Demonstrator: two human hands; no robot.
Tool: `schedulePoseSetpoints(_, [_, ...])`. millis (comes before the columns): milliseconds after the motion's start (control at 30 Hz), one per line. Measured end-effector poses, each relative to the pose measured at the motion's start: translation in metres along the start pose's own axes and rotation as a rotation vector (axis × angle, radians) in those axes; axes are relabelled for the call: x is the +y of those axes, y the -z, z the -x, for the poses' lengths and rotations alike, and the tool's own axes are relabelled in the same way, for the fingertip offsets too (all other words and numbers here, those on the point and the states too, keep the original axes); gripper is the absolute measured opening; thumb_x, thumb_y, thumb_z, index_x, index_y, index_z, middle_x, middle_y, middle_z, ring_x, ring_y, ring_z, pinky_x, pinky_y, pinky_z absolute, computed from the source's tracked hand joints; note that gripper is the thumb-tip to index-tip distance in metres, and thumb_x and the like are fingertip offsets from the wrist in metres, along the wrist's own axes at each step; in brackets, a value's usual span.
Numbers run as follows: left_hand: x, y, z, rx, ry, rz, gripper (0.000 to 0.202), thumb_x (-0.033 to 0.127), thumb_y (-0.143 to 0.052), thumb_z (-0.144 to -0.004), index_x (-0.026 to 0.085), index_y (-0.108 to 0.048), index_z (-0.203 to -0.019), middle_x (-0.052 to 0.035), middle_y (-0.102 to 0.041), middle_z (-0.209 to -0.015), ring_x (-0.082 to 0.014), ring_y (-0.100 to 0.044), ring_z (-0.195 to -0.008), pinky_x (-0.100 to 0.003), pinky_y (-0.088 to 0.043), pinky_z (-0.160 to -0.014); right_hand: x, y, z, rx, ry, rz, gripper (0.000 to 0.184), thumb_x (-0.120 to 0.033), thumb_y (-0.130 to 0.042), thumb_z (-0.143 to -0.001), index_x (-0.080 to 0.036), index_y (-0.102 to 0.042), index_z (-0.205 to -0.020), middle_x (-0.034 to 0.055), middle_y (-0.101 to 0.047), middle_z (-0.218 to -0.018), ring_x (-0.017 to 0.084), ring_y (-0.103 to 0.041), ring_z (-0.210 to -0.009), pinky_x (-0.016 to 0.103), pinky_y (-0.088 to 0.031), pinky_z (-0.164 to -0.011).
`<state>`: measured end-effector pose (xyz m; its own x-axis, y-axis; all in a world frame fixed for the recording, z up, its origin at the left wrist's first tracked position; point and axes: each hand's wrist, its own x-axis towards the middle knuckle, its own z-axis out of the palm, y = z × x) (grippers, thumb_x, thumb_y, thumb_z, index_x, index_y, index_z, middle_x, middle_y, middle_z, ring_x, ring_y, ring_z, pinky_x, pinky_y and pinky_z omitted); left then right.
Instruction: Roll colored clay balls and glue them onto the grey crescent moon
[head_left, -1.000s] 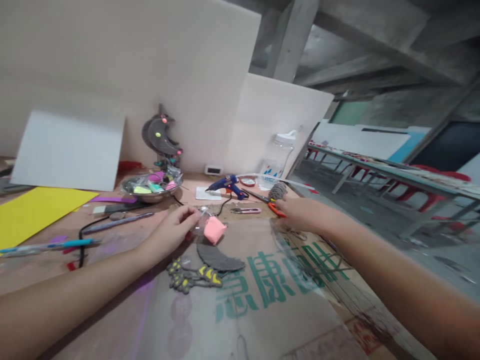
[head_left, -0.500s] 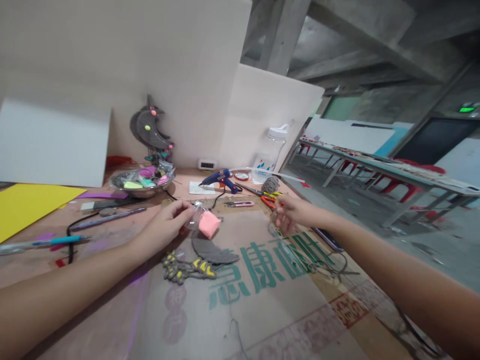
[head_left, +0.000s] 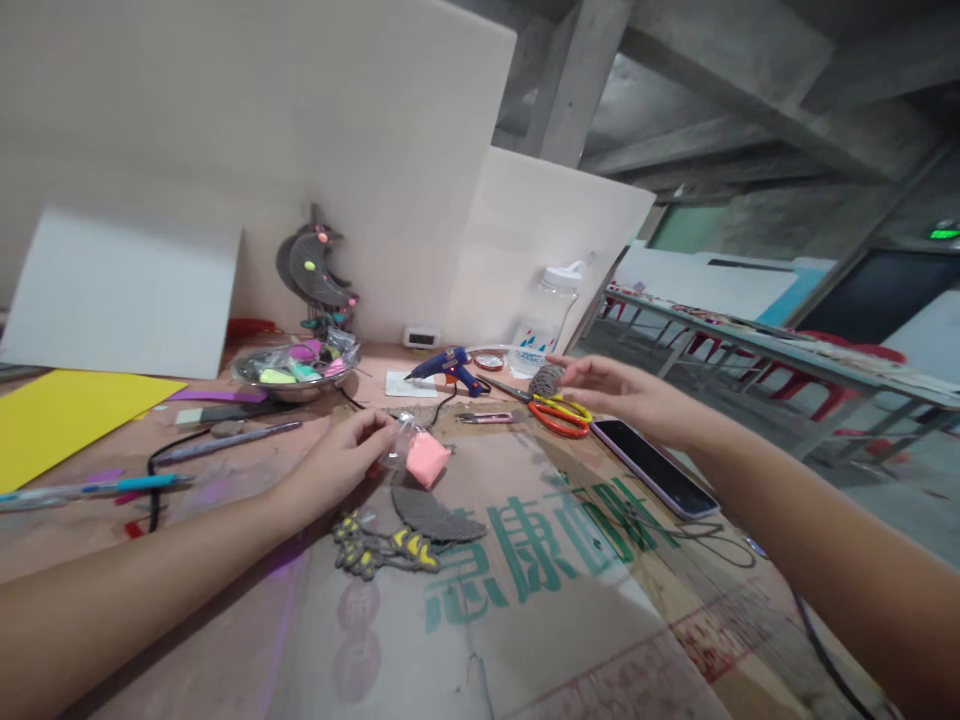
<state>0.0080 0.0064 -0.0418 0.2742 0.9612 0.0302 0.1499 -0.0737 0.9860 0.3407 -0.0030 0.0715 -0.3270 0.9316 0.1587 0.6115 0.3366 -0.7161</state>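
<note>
My left hand is closed on the clear wrapper of a packet of pink clay. Under the packet lies a grey crescent piece, its upper part covered, and beside that a grey cord piece with yellow fillings. My right hand is raised above the table with fingers stretched forward and partly apart. Its fingertips are beside a ball of grey yarn and at the visible end of the pale stick behind the glue gun; contact is unclear. Orange-and-yellow scissors lie just below.
A phone lies by my right forearm. Behind are a metal bowl of clay packets, a decorated grey moon, a small clock and a water bottle. Small snips, pens and yellow sheets lie about.
My right hand has moved up and forward from over the scissors to the yarn ball, its fingers opening out. The scissors and phone show more fully. My left hand keeps the pink clay packet.
</note>
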Motion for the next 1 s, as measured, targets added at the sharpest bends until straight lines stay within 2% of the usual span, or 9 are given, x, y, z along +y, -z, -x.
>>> schedulePoseSetpoints(133, [0.001,0.001,0.001,0.004,-0.026,-0.065,0.031,0.050,-0.053,-0.082,0.018,-0.053,-0.083,0.0048,-0.045,-0.059,-0.0083,-0.042,-0.050,-0.017,-0.030,-0.044,-0.026,0.013,0.005,-0.001,-0.092,0.320,0.035,-0.053,-0.054,-0.081,-0.020,-0.061,-0.091,0.0090,-0.069,-0.096,0.023,-0.064,-0.091,0.034,-0.047,-0.078])
schedulePoseSetpoints(267, [0.001,0.002,0.000,0.025,-0.062,-0.130,0.030,0.048,-0.052,-0.082,0.018,-0.054,-0.082,0.0046,-0.046,-0.058,-0.0085,-0.042,-0.050,-0.017,-0.031,-0.045,-0.019,0.007,0.019,-0.346,-0.367,0.923,0.033,-0.052,-0.063,-0.071,-0.019,-0.067,-0.070,0.0060,-0.063,-0.065,0.021,-0.059,-0.060,0.031,-0.039,-0.057])
schedulePoseSetpoints(367, [0.002,0.002,-0.001,0.032,-0.092,-0.156,0.028,0.046,-0.052,-0.082,0.018,-0.055,-0.081,0.0041,-0.048,-0.059,-0.0090,-0.043,-0.051,-0.018,-0.032,-0.046,0.001,-0.004,0.034,-0.681,-0.531,0.975,0.034,-0.050,-0.075,-0.056,-0.018,-0.066,-0.061,0.0035,-0.058,-0.055,0.018,-0.053,-0.049,0.028,-0.033,-0.049])
schedulePoseSetpoints(433, [0.003,0.002,-0.001,0.036,-0.101,-0.168,0.027,0.045,-0.051,-0.082,0.018,-0.055,-0.081,0.0039,-0.048,-0.059,-0.0092,-0.044,-0.051,-0.019,-0.033,-0.046,0.012,-0.009,0.042,-0.789,-0.584,0.952,0.024,-0.040,-0.073,-0.058,-0.017,-0.064,-0.061,0.0007,-0.054,-0.049,0.015,-0.048,-0.044,0.026,-0.030,-0.047])
schedulePoseSetpoints(567, [0.004,0.002,0.000,0.047,-0.107,-0.178,0.028,0.045,-0.052,-0.082,0.018,-0.056,-0.081,0.0034,-0.049,-0.061,-0.0097,-0.045,-0.052,-0.019,-0.033,-0.046,0.021,-0.007,0.050,-0.865,-0.426,0.837,0.004,-0.022,-0.059,-0.066,-0.018,-0.059,-0.064,-0.0014,-0.053,-0.052,0.012,-0.046,-0.046,0.024,-0.028,-0.047])
schedulePoseSetpoints(667, [0.002,0.002,0.001,0.031,-0.088,-0.164,0.028,0.046,-0.051,-0.083,0.018,-0.056,-0.083,0.0036,-0.048,-0.061,-0.0096,-0.045,-0.052,-0.018,-0.032,-0.046,0.019,-0.002,0.046,-0.685,-0.311,0.764,0.008,-0.023,-0.053,-0.075,-0.018,-0.056,-0.069,-0.0009,-0.055,-0.056,0.011,-0.047,-0.047,0.024,-0.031,-0.048])
schedulePoseSetpoints(800, [-0.003,0.002,-0.001,0.009,-0.071,-0.113,0.031,0.048,-0.053,-0.083,0.018,-0.056,-0.084,0.0034,-0.047,-0.061,-0.0100,-0.045,-0.053,-0.018,-0.033,-0.046,0.018,0.003,0.025,-0.154,-0.335,0.412,0.018,-0.037,-0.046,-0.086,-0.021,-0.051,-0.080,0.0019,-0.062,-0.061,0.015,-0.057,-0.050,0.027,-0.043,-0.051])
schedulePoseSetpoints(900, [-0.004,0.002,-0.002,0.017,-0.082,-0.098,0.032,0.049,-0.055,-0.081,0.018,-0.057,-0.084,0.0025,-0.048,-0.061,-0.0104,-0.045,-0.054,-0.018,-0.033,-0.046,0.018,0.005,0.004,0.185,-0.297,0.073,0.021,-0.041,-0.050,-0.086,-0.021,-0.049,-0.081,0.0086,-0.071,-0.084,0.021,-0.068,-0.078,0.035,-0.053,-0.074])
schedulePoseSetpoints(1000, [-0.002,0.001,-0.001,0.021,-0.071,-0.097,0.033,0.050,-0.056,-0.080,0.017,-0.057,-0.082,0.0025,-0.048,-0.059,-0.0103,-0.044,-0.051,-0.018,-0.031,-0.044,0.014,0.008,-0.009,0.255,-0.112,0.139,0.026,-0.046,-0.055,-0.083,-0.021,-0.054,-0.079,0.0105,-0.071,-0.104,0.026,-0.060,-0.112,0.045,-0.042,-0.099])
